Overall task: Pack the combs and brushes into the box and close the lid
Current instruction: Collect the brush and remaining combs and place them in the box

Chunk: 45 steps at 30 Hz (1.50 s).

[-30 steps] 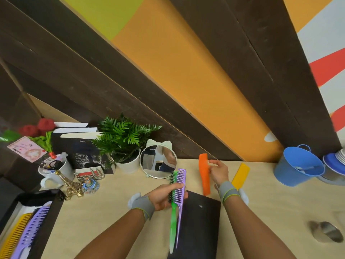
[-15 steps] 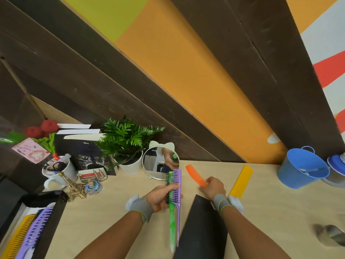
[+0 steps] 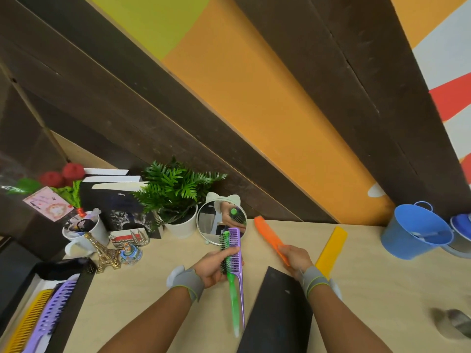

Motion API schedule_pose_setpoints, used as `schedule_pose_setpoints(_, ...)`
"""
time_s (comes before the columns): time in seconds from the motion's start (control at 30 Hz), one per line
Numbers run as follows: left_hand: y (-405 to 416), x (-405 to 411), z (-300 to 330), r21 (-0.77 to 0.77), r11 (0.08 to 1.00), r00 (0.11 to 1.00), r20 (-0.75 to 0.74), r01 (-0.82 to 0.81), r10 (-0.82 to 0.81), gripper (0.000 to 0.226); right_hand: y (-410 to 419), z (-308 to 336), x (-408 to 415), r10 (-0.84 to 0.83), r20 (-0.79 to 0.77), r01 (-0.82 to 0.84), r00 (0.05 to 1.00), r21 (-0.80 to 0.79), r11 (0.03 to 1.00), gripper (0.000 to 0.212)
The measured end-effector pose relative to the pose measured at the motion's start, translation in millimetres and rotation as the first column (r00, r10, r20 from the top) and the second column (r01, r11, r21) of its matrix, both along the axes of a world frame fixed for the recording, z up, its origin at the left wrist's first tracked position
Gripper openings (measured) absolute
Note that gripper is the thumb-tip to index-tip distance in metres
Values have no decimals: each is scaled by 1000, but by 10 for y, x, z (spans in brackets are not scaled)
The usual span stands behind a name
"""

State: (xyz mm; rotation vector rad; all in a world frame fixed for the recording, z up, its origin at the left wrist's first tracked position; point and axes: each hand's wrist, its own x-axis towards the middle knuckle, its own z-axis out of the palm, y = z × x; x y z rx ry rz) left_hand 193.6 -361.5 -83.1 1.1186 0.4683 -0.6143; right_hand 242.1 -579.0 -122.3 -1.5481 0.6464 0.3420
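My left hand (image 3: 212, 267) grips a green round brush (image 3: 232, 296) and a purple tail comb (image 3: 237, 253) together, handles pointing toward me. My right hand (image 3: 295, 258) holds an orange comb (image 3: 269, 234) by one end, its other end raised toward the wall. A yellow comb (image 3: 331, 248) lies flat on the table just right of that hand. The black box (image 3: 68, 312) sits open at the lower left with a yellow comb (image 3: 28, 319) and a purple comb (image 3: 52, 314) inside. A flat black lid (image 3: 277, 317) lies between my forearms.
A round mirror (image 3: 211, 225), a potted fern (image 3: 175, 197), a white mug (image 3: 84, 233), a small Eiffel tower model (image 3: 103, 253) and trinkets line the back left. A blue bucket (image 3: 413, 233) stands at the right. A metal scoop (image 3: 453, 324) lies at the lower right.
My right hand has lifted the orange comb off the table and swung it leftward, tilted. My left hand with the brush and purple comb has stayed nearly still.
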Motion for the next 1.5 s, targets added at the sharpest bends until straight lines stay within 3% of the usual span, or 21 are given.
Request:
schedule_pose_setpoints(0.1, -17, 1, 24, -21, 1000, 1000, 8, -11, 11, 18, -3, 145, -41, -1, -46, 18, 999, 375, 927, 9)
schedule_pose_setpoints(0.2, -54, 22, 51, -17, 999, 998, 42, -41, 42, 17, 17, 296, -96, 158, -17, -126, 987, 522, 844, 10)
schedule_pose_setpoints(0.4, -114, 83, 73, -54, 995, 993, 71, -88, 91, 24, 341, 429, -208, 550, 16, -529, 835, 299, 794, 6)
schedule_pose_setpoints(0.57, -41, 91, 20, -115, 987, 991, 63, -113, 120, 31, 524, 512, -230, 629, 59, -629, 775, 156, 761, 4)
schedule_pose_setpoints(0.67, -21, 77, -13, -62, 991, 988, 94, -115, 121, 21, 565, 548, -210, 683, 31, -683, 729, 88, 725, 29)
schedule_pose_setpoints(0.73, -33, 87, -12, -49, 991, 985, 108, -128, 132, 18, 561, 559, -202, 686, 29, -686, 727, 86, 723, 27)
schedule_pose_setpoints(0.8, -61, 113, 4, -59, 989, 983, 111, -139, 145, 14, 505, 555, -199, 643, 46, -644, 764, 120, 756, 14)
schedule_pose_setpoints(0.87, -99, 141, 23, -67, 988, 983, 109, -139, 146, 9, 402, 516, -174, 511, 56, -512, 858, 169, 842, 17)
schedule_pose_setpoints(0.97, -173, 174, 50, -79, 987, 984, 98, -138, 146, 5, 150, 383, -70, 108, 42, -113, 993, 156, 981, 30)
schedule_pose_setpoints(1.03, -215, 189, 63, -84, 988, 986, 95, -131, 138, 5, -72, 253, -5, -113, 87, 118, 990, -54, 992, 32)
schedule_pose_setpoints(1.13, -271, 201, 76, -77, 992, 990, 99, -97, 105, 8, -375, 73, 2, -314, 159, 351, 936, -364, 862, 29)
schedule_pose_setpoints(1.2, -314, 214, 85, -73, 994, 992, 98, -77, 84, 8, -485, 0, 1, -362, 165, 397, 917, -434, 809, 31)
schedule_pose_setpoints(1.5, -485, 251, 130, -53, 999, 997, 75, 0, 4, 10, -513, -169, 12, -346, 31, 280, 938, -656, 701, 47)
